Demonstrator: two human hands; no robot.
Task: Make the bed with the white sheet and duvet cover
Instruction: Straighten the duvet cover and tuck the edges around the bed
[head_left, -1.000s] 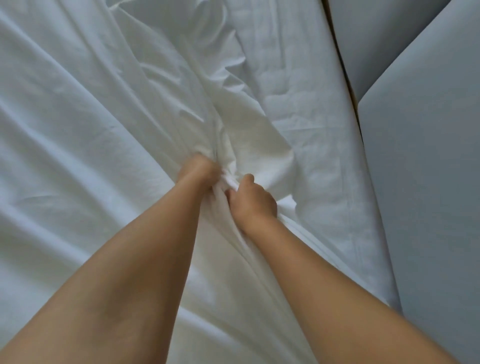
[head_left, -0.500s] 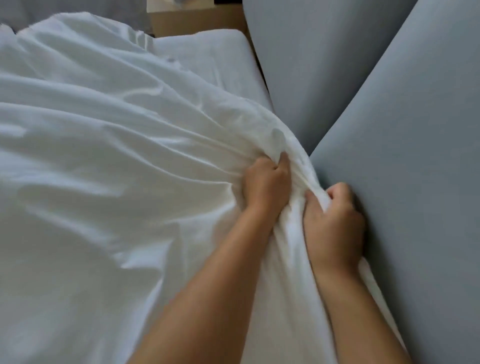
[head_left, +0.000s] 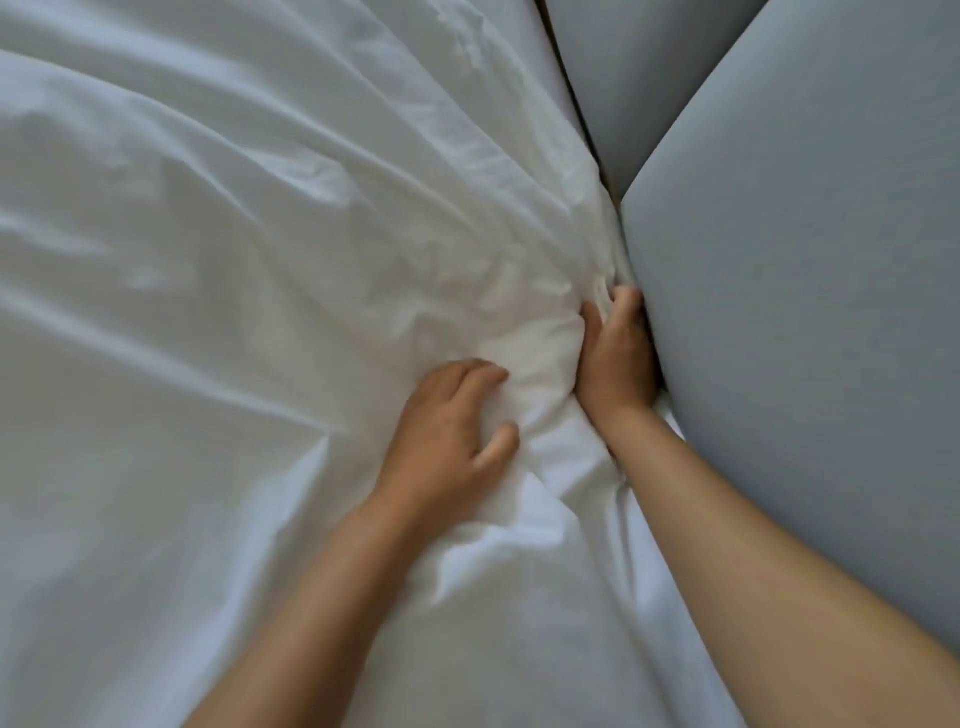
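Head view: a white sheet (head_left: 234, 312) covers the bed across the whole left and middle of the picture, running off the top, left and bottom edges. It lies in long creases that all draw in toward one bunched knot at the bed's right edge. Whether this cloth is the sheet or the duvet cover cannot be told.

Along that right edge stand two grey padded panels. The near panel (head_left: 805, 338) fills the right side of the picture, and the far panel (head_left: 639, 67) sits in the top right corner. A thin dark seam runs between them and comes down to the edge of the bed.

The left hand (head_left: 447, 441) sits palm down on the sheet, just left of the knot. Its fingers are bent with the tips dug into the cloth, and its thumb is curled in from below, so a puffed fold is gripped between them.

The right hand (head_left: 615, 364) is wedged at the bed's edge, its back against the near panel and its palm against the knot. Its thumb lies along the bunched cloth. Its fingers bend down where sheet and panel meet, and their tips are hidden, so its grip cannot be told.

The knot lies between the two hands, touching both. Both bare forearms reach in from the bottom edge and rest over the sheet.
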